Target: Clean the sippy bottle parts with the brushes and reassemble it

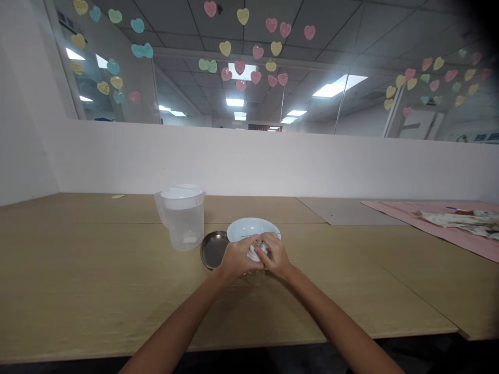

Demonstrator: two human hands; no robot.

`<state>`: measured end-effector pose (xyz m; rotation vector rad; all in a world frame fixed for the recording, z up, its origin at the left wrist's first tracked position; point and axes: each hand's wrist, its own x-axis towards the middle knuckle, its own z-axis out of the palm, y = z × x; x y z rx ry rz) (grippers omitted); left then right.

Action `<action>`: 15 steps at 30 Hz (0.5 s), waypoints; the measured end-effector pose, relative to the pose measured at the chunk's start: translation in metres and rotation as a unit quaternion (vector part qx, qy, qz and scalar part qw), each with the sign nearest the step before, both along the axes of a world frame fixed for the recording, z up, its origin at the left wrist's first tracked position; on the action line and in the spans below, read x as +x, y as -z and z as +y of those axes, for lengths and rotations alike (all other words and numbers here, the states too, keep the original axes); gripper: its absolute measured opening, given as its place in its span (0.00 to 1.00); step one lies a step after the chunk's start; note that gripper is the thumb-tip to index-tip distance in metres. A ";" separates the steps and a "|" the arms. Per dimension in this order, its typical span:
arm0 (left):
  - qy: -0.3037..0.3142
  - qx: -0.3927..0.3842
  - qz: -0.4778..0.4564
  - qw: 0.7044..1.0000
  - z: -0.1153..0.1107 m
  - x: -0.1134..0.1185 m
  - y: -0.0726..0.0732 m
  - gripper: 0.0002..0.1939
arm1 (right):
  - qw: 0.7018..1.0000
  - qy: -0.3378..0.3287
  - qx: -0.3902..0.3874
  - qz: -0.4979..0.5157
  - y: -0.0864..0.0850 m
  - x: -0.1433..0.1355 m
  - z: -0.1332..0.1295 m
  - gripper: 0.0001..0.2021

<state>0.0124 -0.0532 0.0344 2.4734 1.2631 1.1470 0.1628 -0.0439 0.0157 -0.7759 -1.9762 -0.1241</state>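
Both of my hands meet over a small white round object (256, 253) with a clear knob-like top, at the middle of the table. My left hand (238, 258) wraps round its left side. On its right side my right hand (276, 255) grips it, thumb across the top. Below the hands something transparent shows faintly; its shape is hard to make out. Just behind them lies a white oval dish (249, 226). A round dark metal pan (213, 250) sits to the left of my left hand, next to the dish.
A clear plastic pitcher with a white lid (185, 221) stands left of the pan. Farther back on the wooden table (117, 270) lies a small flat piece (118, 197). At the right, a pink cloth (397, 210) bears crumpled white fabric (456, 221). A white wall rises behind.
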 end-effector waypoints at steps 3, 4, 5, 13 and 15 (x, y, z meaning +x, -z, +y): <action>0.004 -0.012 0.005 1.000 0.000 0.000 -0.002 0.26 | 1.000 0.000 -0.001 0.003 0.000 0.000 0.001 0.06; 0.003 -0.020 0.008 1.000 0.000 -0.001 -0.003 0.28 | 1.000 0.000 -0.001 0.003 0.000 0.000 0.001 0.06; 0.003 -0.027 0.011 1.000 -0.001 -0.001 -0.003 0.30 | 1.000 -0.001 -0.002 0.001 0.000 0.000 0.001 0.06; 0.003 -0.015 0.015 1.000 -0.001 -0.002 -0.006 0.31 | 1.000 -0.009 0.007 -0.003 -0.001 0.000 0.000 0.06; 0.005 -0.011 0.009 1.000 0.000 -0.002 -0.006 0.30 | 1.000 -0.012 0.010 -0.005 -0.001 0.000 -0.001 0.06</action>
